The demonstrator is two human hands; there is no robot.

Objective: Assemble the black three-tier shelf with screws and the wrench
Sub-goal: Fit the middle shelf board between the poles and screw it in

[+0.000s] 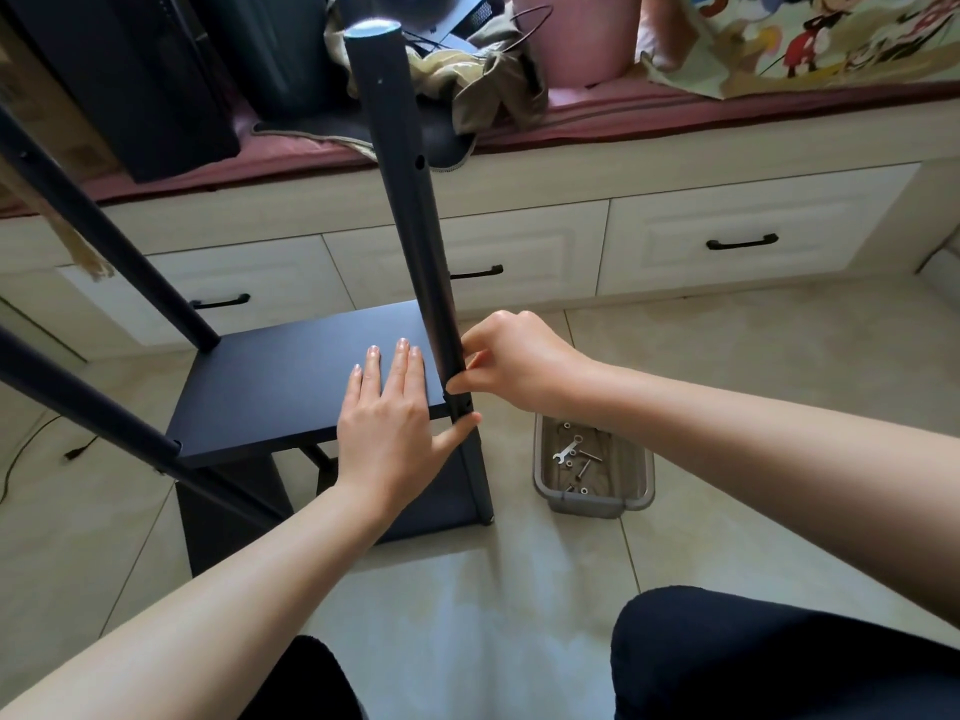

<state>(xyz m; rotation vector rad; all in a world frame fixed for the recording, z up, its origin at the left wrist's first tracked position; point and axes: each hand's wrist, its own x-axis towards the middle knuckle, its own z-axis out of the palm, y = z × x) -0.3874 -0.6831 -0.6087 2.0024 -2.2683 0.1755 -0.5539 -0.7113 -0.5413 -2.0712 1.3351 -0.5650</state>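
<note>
The black shelf stands on the tile floor with its middle board (291,376) fitted between black round posts. My left hand (384,428) lies flat on the board's right end, fingers straight, thumb touching the front right post (410,200). My right hand (519,366) pinches at that post's right side at board level, thumb and curled fingers against it. Anything small between the fingertips is hidden. A small silver wrench (566,452) and loose screws (589,454) with washers lie in a grey tray (592,504) on the floor to the right.
Two more black posts (104,241) slant up at the left. A lower board (234,511) sits under the middle one. Cream drawers (727,241) with black handles line the back below a cushioned bench with clothes. My knees are at the bottom edge.
</note>
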